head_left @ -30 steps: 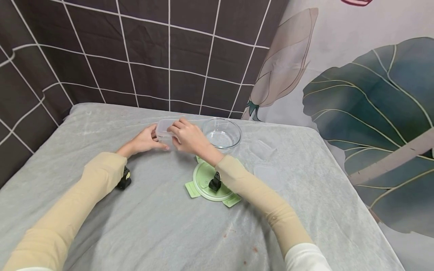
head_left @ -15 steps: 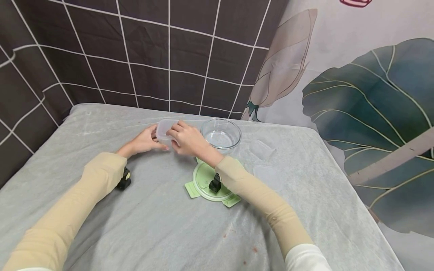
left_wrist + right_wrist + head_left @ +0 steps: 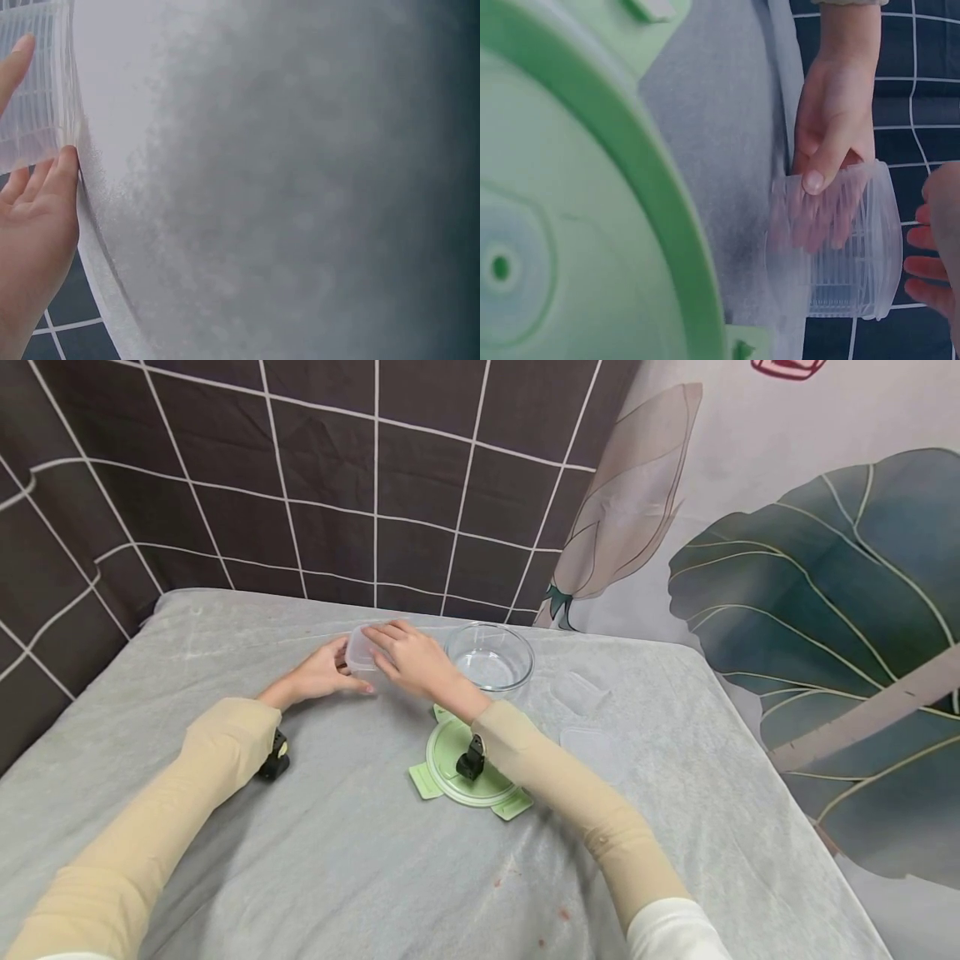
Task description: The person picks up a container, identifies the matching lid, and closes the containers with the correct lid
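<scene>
My left hand (image 3: 317, 673) grips a clear plastic food container (image 3: 362, 653) at its left end, near the back of the table. In the left wrist view its thumb lies across the container's ribbed side (image 3: 34, 94), with the fingers at the other side. My right hand (image 3: 417, 660) reaches over the container's top with fingers extended. From the right wrist, these fingers (image 3: 930, 268) show spread just off the container's rim (image 3: 889, 240). Right of the hands stands a round glass bowl (image 3: 529, 667), partly behind my right wrist.
A green round lid (image 3: 448, 750) with side flaps lies under my right forearm, partly hidden. Farther right are a small clear plastic piece (image 3: 581, 692) and a flat clear lid (image 3: 588, 745). A dark gridded cloth (image 3: 322, 460) hangs behind the table's back edge.
My right hand's fingers have gone from bent at the container's top edge to stretched out over its top. My left hand and the container stay in place.
</scene>
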`<state>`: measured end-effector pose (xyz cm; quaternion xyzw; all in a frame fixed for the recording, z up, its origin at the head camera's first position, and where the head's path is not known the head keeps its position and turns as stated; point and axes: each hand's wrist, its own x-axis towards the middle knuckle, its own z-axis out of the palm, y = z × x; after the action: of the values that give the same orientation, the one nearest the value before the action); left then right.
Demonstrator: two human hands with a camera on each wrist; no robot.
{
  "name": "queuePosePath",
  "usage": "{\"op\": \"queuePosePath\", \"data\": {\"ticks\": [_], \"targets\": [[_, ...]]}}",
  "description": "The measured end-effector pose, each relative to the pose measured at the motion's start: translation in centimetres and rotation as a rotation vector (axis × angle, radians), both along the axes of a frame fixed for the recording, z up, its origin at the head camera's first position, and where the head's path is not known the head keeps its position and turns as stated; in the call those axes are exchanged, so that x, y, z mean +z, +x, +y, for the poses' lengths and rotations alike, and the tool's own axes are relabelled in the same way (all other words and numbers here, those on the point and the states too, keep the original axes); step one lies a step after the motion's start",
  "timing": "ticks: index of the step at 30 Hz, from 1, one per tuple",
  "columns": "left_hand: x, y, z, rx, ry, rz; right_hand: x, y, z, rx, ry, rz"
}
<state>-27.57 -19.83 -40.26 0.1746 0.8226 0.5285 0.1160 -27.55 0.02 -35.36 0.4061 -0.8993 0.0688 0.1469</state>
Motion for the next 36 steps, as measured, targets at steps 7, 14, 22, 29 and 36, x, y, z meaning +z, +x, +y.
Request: {"op": "queuePosePath", "data": {"ticks": [7, 14, 22, 29, 36], "targets": [[0.0, -0.1, 0.0, -0.006, -0.007, 0.007, -0.8, -0.8, -0.9, -0.043, 0.103, -0.079], [-0.1, -0.1, 0.2, -0.007, 0.017, 0.008, -1.3, -0.7, -1.3, -0.071, 0.160, -0.122], [0.0, 0.0, 0.2, -0.007, 0.008, 0.007, -1.5, -0.5, -1.3, -0.075, 0.153, -0.130], [-0.1, -0.2, 0.0, -0.017, 0.006, 0.011, -1.7, -0.4, -1.4, -0.086, 0.169, -0.127], [-0.1, -0.2, 0.1, -0.012, -0.007, 0.017, -1.9, -0.3, -1.4, -0.097, 0.179, -0.124]]}}
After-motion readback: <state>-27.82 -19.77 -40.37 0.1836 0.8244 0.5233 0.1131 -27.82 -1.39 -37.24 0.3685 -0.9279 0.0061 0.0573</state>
